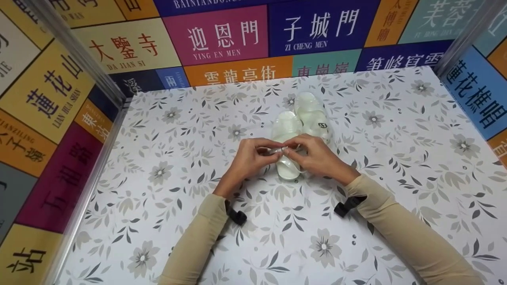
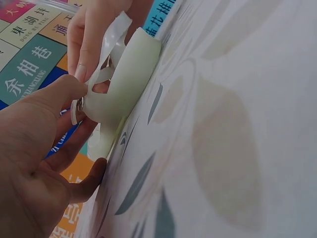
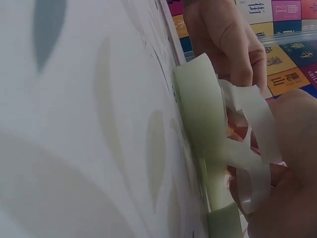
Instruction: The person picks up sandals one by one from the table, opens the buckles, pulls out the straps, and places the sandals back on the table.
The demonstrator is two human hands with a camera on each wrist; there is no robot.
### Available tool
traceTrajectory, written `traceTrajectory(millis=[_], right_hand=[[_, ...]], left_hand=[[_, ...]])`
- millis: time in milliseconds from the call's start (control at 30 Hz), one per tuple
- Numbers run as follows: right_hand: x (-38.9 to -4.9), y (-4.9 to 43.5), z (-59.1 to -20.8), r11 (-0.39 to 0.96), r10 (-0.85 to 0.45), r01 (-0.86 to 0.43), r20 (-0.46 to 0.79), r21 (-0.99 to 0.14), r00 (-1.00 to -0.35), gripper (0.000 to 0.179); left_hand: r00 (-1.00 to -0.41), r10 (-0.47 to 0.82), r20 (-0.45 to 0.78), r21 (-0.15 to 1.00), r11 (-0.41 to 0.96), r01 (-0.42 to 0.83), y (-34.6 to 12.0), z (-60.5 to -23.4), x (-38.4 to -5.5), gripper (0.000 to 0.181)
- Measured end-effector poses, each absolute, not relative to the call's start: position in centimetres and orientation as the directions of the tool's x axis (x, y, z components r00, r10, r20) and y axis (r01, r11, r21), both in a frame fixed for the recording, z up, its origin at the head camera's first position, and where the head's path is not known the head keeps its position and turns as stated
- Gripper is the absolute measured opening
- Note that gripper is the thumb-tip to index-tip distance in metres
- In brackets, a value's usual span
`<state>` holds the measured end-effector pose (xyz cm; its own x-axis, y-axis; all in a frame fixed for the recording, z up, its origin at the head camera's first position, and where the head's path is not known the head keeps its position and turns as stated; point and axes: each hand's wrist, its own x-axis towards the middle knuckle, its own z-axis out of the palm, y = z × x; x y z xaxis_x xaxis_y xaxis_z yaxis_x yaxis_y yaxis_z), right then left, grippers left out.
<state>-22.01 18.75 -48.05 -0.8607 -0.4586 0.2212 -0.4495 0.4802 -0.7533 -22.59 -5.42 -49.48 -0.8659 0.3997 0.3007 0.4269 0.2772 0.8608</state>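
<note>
A pair of pale green, glossy sandals lies on the table, toes pointing away. Both hands meet over the ankle strap of the nearer sandal [image 1: 288,171]. My left hand [image 1: 253,153] pinches that strap near a small metal buckle [image 2: 80,104] between thumb and fingers. From the other side, my right hand [image 1: 317,156] pinches the strap [image 3: 262,124] close to the left fingertips. One loose strap end [image 2: 118,30] stands up above the heel in the left wrist view. The other sandal [image 1: 311,107], with a small dark mark on its strap, lies just behind to the right, partly hidden by the right hand.
A white table with a grey leaf and flower print [image 1: 190,221] spreads around the sandals. Colourful panels with lettering [image 1: 216,37] stand along its back and sides. Black camera straps [image 1: 237,217] sit at both wrists, over beige sleeves [image 1: 198,241].
</note>
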Motion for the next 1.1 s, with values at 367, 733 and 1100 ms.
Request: traceTrajectory(millis=[367, 733, 1100], right_hand=[[-22.1, 18.9, -48.12, 0.461, -0.49, -0.416, 0.167, -0.784, -0.856, 0.011], [-22.32, 19.34, -48.13, 0.437, -0.527, -0.438, 0.171, -0.785, -0.832, 0.008], [-22.24, 19.64, -47.94, 0.398, -0.535, -0.407, 0.153, -0.822, -0.831, 0.005]], left_hand=[[-0.846, 0.434, 0.309, 0.856, 0.261, 0.446, -5.3, -49.29, -22.38, 0.02], [-0.808, 0.467, 0.36, 0.793, 0.304, 0.529, -5.13, -49.32, -22.41, 0.02], [-0.813, 0.455, 0.364, 0.807, 0.281, 0.519, -5.4, -49.53, -22.54, 0.019]])
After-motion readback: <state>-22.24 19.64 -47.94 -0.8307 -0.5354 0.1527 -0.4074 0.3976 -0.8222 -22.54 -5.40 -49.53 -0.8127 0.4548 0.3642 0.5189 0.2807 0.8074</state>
